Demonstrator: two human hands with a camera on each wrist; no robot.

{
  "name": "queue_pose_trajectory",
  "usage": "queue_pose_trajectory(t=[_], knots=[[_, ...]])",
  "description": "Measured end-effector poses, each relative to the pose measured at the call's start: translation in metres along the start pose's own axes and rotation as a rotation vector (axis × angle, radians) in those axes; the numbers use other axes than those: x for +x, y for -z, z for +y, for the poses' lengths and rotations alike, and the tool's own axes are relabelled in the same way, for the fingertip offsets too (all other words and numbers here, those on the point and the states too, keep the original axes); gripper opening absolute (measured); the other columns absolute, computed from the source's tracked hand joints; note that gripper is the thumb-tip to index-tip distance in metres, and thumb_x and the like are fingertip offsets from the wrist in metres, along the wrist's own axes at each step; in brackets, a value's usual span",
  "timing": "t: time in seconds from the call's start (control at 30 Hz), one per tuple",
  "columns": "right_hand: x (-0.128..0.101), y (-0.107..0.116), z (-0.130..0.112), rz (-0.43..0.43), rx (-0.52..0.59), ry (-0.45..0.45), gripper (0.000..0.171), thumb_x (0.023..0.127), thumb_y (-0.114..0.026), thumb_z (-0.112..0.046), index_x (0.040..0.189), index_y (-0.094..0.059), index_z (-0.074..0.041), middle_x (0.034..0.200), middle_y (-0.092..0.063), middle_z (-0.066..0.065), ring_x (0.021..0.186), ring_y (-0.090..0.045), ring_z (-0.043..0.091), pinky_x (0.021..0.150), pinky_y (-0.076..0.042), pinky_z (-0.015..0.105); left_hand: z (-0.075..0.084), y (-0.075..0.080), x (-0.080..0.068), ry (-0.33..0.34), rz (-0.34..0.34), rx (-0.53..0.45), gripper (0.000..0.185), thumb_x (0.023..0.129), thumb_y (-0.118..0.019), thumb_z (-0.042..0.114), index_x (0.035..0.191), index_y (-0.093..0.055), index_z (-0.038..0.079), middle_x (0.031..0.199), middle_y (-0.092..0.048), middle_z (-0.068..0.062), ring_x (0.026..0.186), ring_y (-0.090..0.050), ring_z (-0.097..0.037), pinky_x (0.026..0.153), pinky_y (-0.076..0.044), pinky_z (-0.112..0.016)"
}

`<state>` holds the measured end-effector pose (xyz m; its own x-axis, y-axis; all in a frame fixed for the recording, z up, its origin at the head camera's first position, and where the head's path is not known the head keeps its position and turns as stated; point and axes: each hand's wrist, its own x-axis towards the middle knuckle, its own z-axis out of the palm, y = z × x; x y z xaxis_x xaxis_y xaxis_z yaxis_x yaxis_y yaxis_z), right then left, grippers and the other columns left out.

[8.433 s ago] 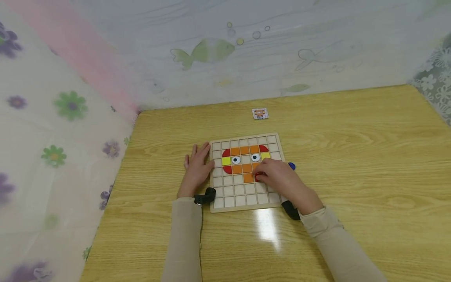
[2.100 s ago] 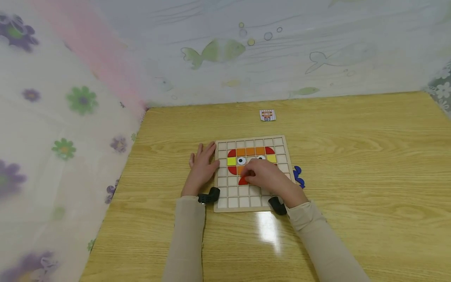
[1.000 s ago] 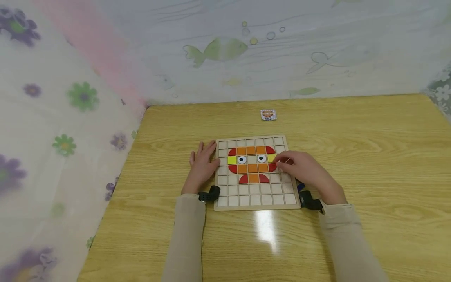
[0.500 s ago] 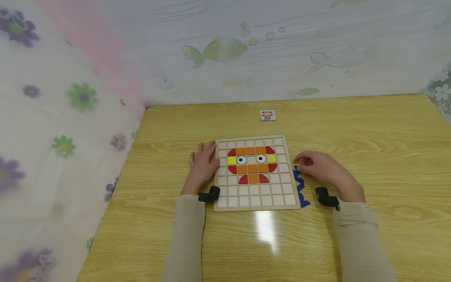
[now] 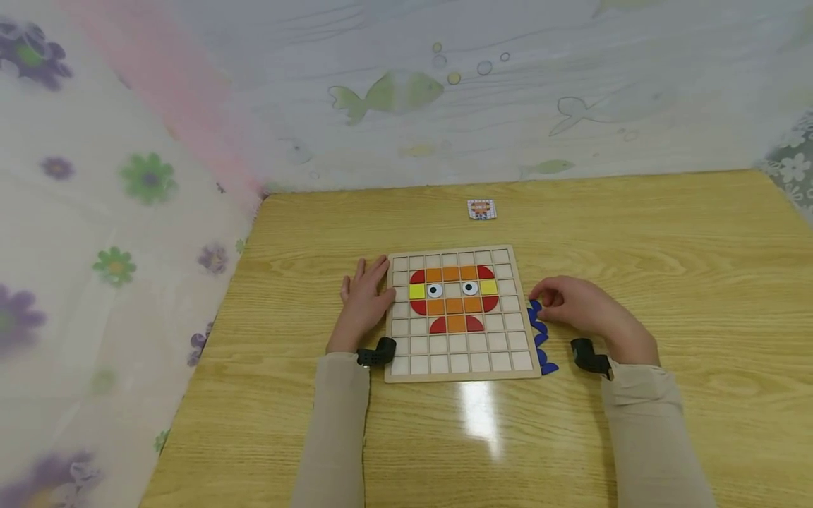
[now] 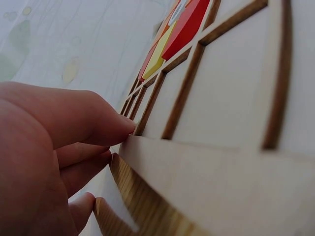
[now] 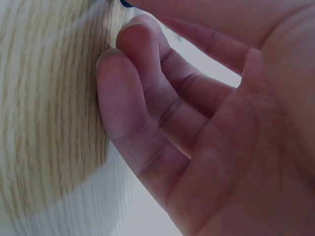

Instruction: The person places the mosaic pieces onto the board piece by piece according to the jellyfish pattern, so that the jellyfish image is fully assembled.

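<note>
My left hand [image 5: 364, 300] lies with fingers spread along the left edge of a wooden grid board [image 5: 464, 378], its thumb on the rim. Orange square tiles [image 5: 451, 273], red rounded corner tiles [image 5: 438, 325], yellow tiles [image 5: 488, 287] and two round eye tiles [image 5: 435, 290] form a face-like pattern in the cells. Beyond the right edge, my right hand [image 5: 587, 310] pinches the topmost blue tile [image 5: 535, 305] between thumb and forefinger. Only a sliver of that blue tile [image 7: 126, 3] shows in the right wrist view, where the other fingers curl loosely over the table.
Several more blue tiles [image 5: 541, 340] lie in a line against the board's right edge. A small picture card [image 5: 482, 209] with a similar pattern lies behind the board on the wooden table [image 5: 699, 296]. Printed curtains [image 5: 381, 141] hang at the back and left.
Two red corner tiles now sit on either side of the lowest orange tile. My right hand has moved right, off the board, to the blue tiles. The left hand keeps its place.
</note>
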<state>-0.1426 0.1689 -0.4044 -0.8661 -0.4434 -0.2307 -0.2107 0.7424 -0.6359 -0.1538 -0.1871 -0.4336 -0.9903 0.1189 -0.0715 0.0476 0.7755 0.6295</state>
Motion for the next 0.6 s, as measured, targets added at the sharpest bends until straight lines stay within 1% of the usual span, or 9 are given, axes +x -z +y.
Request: queue_pose_trajectory(t=[0.2, 0.3, 0.43, 0.6], knots=[[-0.0005, -0.0014, -0.0014, 0.008, 0.014, -0.033, 0.019, 0.081, -0.062, -0.009, 0.099, -0.058, -0.005, 0.083, -0.052, 0.004, 0.074, -0.045, 0.019, 0.067, -0.037, 0.033, -0.0004, -0.0006, -0.0002, -0.004, -0.005, 0.002, 0.055, 0.086, -0.047, 0.022, 0.139, -0.034, 0.014, 0.145, -0.025, 0.004, 0.135, -0.001, -0.023, 0.1, 0.008, -0.049], [-0.0007, -0.0016, -0.0024, 0.014, 0.008, -0.028, 0.023, 0.081, -0.062, -0.009, 0.103, -0.058, -0.005, 0.088, -0.052, 0.006, 0.076, -0.045, 0.02, 0.068, -0.038, 0.034, 0.0005, -0.0003, -0.0004, 0.0, -0.008, 0.0, 0.055, 0.086, -0.047, 0.023, 0.139, -0.034, 0.015, 0.145, -0.025, 0.004, 0.135, -0.001, -0.023, 0.1, 0.008, -0.049], [-0.0002, -0.0016, -0.0026, 0.026, -0.03, -0.013, 0.029, 0.082, -0.062, -0.01, 0.11, -0.059, -0.006, 0.093, -0.051, 0.008, 0.078, -0.043, 0.021, 0.069, -0.037, 0.035, 0.0017, 0.0005, -0.0008, 0.003, -0.006, -0.001, 0.055, 0.087, -0.047, 0.023, 0.139, -0.034, 0.015, 0.145, -0.025, 0.005, 0.135, -0.001, -0.023, 0.1, 0.007, -0.049], [0.0016, -0.0023, -0.0042, 0.039, -0.045, -0.014, 0.025, 0.082, -0.061, -0.012, 0.107, -0.06, -0.007, 0.092, -0.051, 0.008, 0.079, -0.044, 0.022, 0.069, -0.037, 0.035, 0.0014, 0.0011, -0.0013, 0.008, -0.003, 0.001, 0.055, 0.087, -0.047, 0.023, 0.139, -0.034, 0.016, 0.145, -0.025, 0.005, 0.135, -0.001, -0.022, 0.1, 0.007, -0.048]])
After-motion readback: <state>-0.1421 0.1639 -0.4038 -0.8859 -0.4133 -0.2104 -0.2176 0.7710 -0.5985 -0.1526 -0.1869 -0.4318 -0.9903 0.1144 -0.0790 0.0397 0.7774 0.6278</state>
